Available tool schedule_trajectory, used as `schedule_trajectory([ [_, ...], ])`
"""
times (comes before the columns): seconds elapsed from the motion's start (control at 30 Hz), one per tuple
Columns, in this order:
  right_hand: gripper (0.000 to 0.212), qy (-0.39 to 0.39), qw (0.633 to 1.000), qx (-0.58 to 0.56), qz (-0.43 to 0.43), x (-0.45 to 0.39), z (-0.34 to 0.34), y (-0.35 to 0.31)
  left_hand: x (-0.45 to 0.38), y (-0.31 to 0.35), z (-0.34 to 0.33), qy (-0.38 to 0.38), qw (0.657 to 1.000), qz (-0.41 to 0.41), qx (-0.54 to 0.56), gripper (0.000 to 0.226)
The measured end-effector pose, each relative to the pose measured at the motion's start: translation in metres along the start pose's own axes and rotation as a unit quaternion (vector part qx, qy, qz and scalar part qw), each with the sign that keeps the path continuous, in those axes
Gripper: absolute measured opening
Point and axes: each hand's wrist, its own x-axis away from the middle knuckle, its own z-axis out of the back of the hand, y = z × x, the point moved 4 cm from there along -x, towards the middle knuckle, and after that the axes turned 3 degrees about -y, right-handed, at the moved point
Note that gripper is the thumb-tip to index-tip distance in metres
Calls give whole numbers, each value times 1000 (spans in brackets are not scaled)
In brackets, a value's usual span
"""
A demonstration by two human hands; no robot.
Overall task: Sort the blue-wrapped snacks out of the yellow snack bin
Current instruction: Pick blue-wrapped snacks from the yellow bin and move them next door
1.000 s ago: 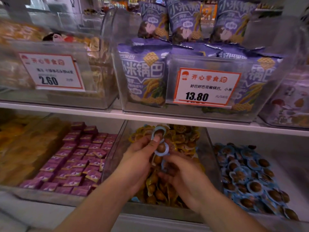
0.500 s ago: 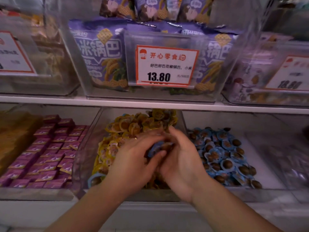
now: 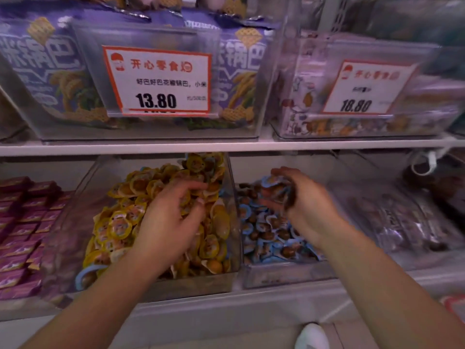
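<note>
The clear yellow snack bin (image 3: 227, 269) on the lower shelf is heaped with yellow-wrapped snacks (image 3: 118, 224). One blue-wrapped snack (image 3: 84, 274) lies at its front left corner. My left hand (image 3: 168, 222) rests palm down on the yellow pile, fingers spread and curled among the wrappers. My right hand (image 3: 302, 200) hovers over the neighbouring bin of blue-wrapped snacks (image 3: 266, 238), fingers closed around a small bunch of blue-wrapped snacks (image 3: 274, 186).
Purple packets (image 3: 20, 222) fill the bin to the left. Dark wrapped goods (image 3: 407, 217) lie to the right. The upper shelf (image 3: 226, 144) carries clear bins of purple bags (image 3: 50, 71) with price tags reading 13.80 (image 3: 157, 80) and 18.80 (image 3: 364, 88). A white shoe (image 3: 312, 336) shows below.
My hands, joined over the yellow bin holding blue snacks, have parted. The right hand carried blue snacks over the right bin; the left dropped onto the yellow pile. The view shifted right.
</note>
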Motion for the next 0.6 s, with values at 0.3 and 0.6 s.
schedule_trajectory([
  [0.3, 16, 17, 958, 265, 103, -20, 1, 9, -10, -13, -7, -129, 966, -64, -216, 35],
  [0.6, 49, -153, 882, 386, 221, 12, -56, 49, -109, -47, -39, -236, 902, -15, -362, 63],
])
